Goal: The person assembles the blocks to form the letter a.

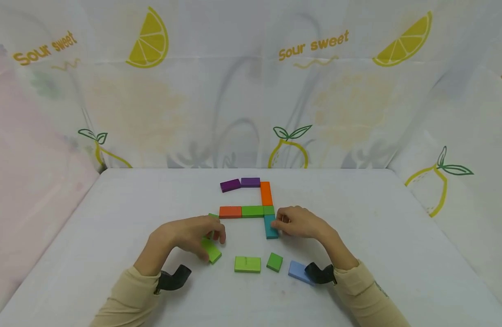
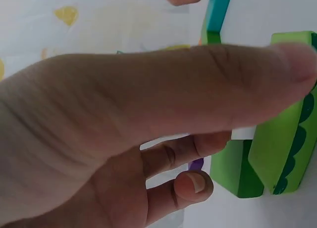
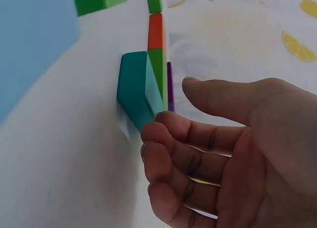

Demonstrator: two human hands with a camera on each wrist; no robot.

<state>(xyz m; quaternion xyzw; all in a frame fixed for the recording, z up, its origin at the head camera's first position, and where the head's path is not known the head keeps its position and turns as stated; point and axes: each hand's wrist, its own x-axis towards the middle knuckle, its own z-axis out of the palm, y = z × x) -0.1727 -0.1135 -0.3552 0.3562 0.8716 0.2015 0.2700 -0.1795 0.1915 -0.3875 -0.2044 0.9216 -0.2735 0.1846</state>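
Observation:
My left hand (image 1: 189, 234) reaches over a light green block (image 1: 211, 251), its straight thumb at the near end. In the left wrist view this light green block (image 2: 277, 134) has dark green scallops along one face, and a darker green block (image 2: 233, 168) lies beside it. The thumb hides the index finger there, and the other fingers bend loosely. My right hand (image 1: 301, 222) is beside a teal block (image 1: 270, 229), index fingertip right at its edge; in the right wrist view its thumb stands apart from the teal block (image 3: 133, 84).
Red (image 1: 230, 212), green (image 1: 252, 211) and small green (image 1: 269, 210) blocks form a row; orange (image 1: 266, 194) and two purple blocks (image 1: 251, 182) lie beyond. Nearer lie a light green block (image 1: 247, 264), a green cube (image 1: 274, 262) and a blue block (image 1: 298, 271). A printed curtain (image 1: 218, 91) hangs behind.

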